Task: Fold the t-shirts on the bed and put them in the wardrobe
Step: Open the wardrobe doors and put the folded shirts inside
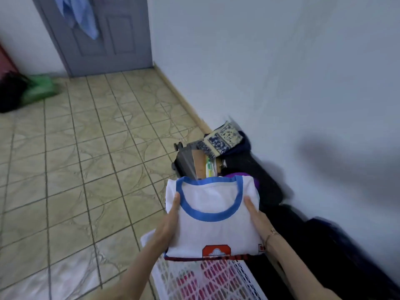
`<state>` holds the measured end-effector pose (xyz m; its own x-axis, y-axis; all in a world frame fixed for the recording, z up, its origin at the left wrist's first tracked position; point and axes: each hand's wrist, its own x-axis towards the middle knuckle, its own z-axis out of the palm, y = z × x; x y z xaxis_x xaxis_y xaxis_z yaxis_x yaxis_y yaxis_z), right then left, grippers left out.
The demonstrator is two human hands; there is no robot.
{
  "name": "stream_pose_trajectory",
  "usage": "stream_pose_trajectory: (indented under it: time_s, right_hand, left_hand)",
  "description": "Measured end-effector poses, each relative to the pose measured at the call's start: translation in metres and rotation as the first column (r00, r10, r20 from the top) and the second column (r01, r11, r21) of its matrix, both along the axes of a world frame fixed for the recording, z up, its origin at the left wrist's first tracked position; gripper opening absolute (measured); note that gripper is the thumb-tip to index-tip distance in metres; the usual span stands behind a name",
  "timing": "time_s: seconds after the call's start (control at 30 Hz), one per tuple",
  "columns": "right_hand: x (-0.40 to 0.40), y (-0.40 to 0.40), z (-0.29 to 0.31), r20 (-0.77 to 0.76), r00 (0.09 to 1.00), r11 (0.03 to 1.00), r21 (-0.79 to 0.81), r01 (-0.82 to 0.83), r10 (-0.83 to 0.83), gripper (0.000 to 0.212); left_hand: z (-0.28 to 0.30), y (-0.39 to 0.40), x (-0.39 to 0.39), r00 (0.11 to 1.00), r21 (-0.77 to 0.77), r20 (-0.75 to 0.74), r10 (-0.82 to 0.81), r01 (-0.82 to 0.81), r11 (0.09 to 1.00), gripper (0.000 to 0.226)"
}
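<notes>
Two hands carry a folded stack of t-shirts (213, 215) across the room, held out over a white plastic laundry basket (218, 280) and the tiled floor (86, 169). The left hand (167, 224) has its grip closed around the stack's left edge, thumb flat on top; the right hand (257, 219) clasps the right edge the same way, a thin bracelet at the wrist. On top lies a white t-shirt with a blue collar and a red print near its lower fold; a dark striped edge below it suggests at least one more garment.

To do this carry well, I judge the stack should stay level, pressed evenly from both sides, fingers spread beneath so the folds do not slide or sag before it reaches a shelf.

No wardrobe or bed is in view, so the destination cannot be placed. Fingers under the stack are hidden. Motion blur smears the dark bags (270, 169) along the wall and the green bundle (40, 87) near the grey door (108, 40).
</notes>
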<state>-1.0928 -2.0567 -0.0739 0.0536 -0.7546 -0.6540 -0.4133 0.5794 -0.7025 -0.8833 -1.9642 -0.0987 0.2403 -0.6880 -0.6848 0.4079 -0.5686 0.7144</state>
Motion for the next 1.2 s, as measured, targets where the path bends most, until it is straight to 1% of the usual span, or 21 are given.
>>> stream_pose_trajectory:
  time_s: [0.07,0.1,0.13,0.2,0.23,0.27,0.3,0.37,0.43,0.47,0.5,0.53,0.57,0.6,0.7,0.83,1.0,1.07,1.13,1.2]
  right_hand:
    - [-0.004,0.003,0.030,0.013,0.999,0.999,-0.038,0.033,-0.032,0.076]
    - [-0.010,0.009,0.060,0.021,0.998,0.996,-0.063,0.068,-0.067,0.077]
    - [-0.013,0.013,0.082,0.034,0.996,0.993,-0.079,0.088,-0.086,0.082]
    - [-0.021,0.022,0.124,0.046,0.990,0.981,-0.137,0.136,-0.131,0.102]
    - [-0.029,0.027,0.146,0.039,0.987,0.973,-0.168,0.161,-0.156,0.111]
    - [-0.034,0.028,0.163,0.038,0.986,0.966,-0.196,0.168,-0.164,0.115]
    - [-0.039,0.033,0.183,0.042,0.984,0.961,-0.212,0.180,-0.175,0.114]
    - [-0.049,0.044,0.221,0.053,0.980,0.952,-0.233,0.201,-0.194,0.101]
    - [-0.061,0.054,0.253,0.046,0.975,0.940,-0.260,0.222,-0.218,0.088]
    - [-0.067,0.059,0.266,0.034,0.973,0.933,-0.278,0.230,-0.230,0.084]
    - [-0.074,0.066,0.277,0.022,0.969,0.925,-0.291,0.243,-0.247,0.082]
    - [-0.084,0.077,0.288,0.012,0.963,0.918,-0.299,0.262,-0.271,0.081]
    - [-0.090,0.086,0.297,0.000,0.959,0.914,-0.301,0.270,-0.283,0.080]
    - [-0.097,0.095,0.304,-0.008,0.955,0.909,-0.309,0.279,-0.296,0.080]
    - [-0.116,0.123,0.320,-0.018,0.940,0.890,-0.329,0.316,-0.340,0.076]
    - [-0.142,0.173,0.327,-0.032,0.921,0.867,-0.349,0.354,-0.389,0.075]
    - [-0.165,0.242,0.324,-0.046,0.910,0.859,-0.354,0.370,-0.412,0.074]
    - [-0.173,0.271,0.322,-0.055,0.909,0.862,-0.345,0.371,-0.413,0.074]
    - [-0.180,0.305,0.319,-0.054,0.904,0.857,-0.344,0.382,-0.425,0.074]
    - [-0.184,0.332,0.315,-0.070,0.900,0.858,-0.340,0.385,-0.431,0.074]
  left_hand:
    - [0.022,-0.010,0.001,0.999,-0.018,0.044,-0.031,0.032,0.999,0.094]
    - [0.050,-0.014,0.000,0.993,-0.044,0.074,-0.089,0.092,0.995,0.100]
    - [0.066,-0.018,0.000,0.990,-0.072,0.092,-0.107,0.114,0.991,0.101]
    - [0.106,-0.024,-0.003,0.980,-0.124,0.135,-0.144,0.161,0.979,0.102]
    - [0.132,-0.025,-0.006,0.970,-0.126,0.163,-0.181,0.203,0.971,0.108]
    - [0.143,-0.030,-0.008,0.966,-0.140,0.169,-0.194,0.218,0.966,0.115]
    - [0.159,-0.033,-0.010,0.960,-0.166,0.180,-0.214,0.244,0.955,0.120]
    - [0.191,-0.035,-0.019,0.939,-0.197,0.205,-0.276,0.316,0.928,0.124]
    - [0.225,-0.031,-0.030,0.928,-0.239,0.224,-0.297,0.348,0.907,0.124]
    - [0.240,-0.029,-0.036,0.921,-0.248,0.233,-0.312,0.366,0.897,0.121]
    - [0.258,-0.021,-0.044,0.912,-0.258,0.240,-0.332,0.389,0.884,0.112]
    - [0.275,-0.012,-0.054,0.900,-0.270,0.245,-0.360,0.420,0.866,0.096]
    - [0.287,-0.005,-0.061,0.887,-0.289,0.249,-0.388,0.451,0.845,0.080]
    - [0.297,0.001,-0.069,0.872,-0.305,0.258,-0.416,0.482,0.822,0.068]
    - [0.310,0.015,-0.090,0.846,-0.340,0.281,-0.454,0.530,0.777,0.054]
    - [0.316,0.051,-0.117,0.820,-0.347,0.314,-0.479,0.569,0.746,0.054]
    - [0.319,0.111,-0.139,0.829,-0.369,0.308,-0.466,0.556,0.745,0.059]
    - [0.316,0.140,-0.148,0.833,-0.382,0.314,-0.455,0.550,0.743,0.056]
    - [0.313,0.173,-0.155,0.833,-0.363,0.332,-0.441,0.545,0.756,0.050]
    - [0.308,0.198,-0.160,0.829,-0.343,0.319,-0.459,0.553,0.760,0.052]
